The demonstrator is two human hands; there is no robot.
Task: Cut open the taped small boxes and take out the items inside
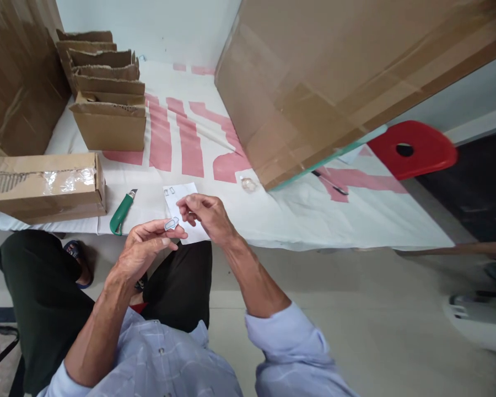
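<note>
My left hand (143,248) pinches a small grey oval piece (171,224) between thumb and fingers, just above the table's front edge. My right hand (204,214) is curled right beside it, fingertips pressed together near the piece; what they hold, if anything, is too small to make out. Under both hands lies a white sheet of paper (182,198) with two tiny pieces at its far left corner. A green utility knife (122,213) lies on the table left of the paper.
A taped cardboard box (45,184) sits at the left edge, with a row of open cartons (107,94) behind it. A large cardboard box (334,77) leans over the right side. A red stool (413,149) stands at the right. The table cover (297,215) is white with pink marks.
</note>
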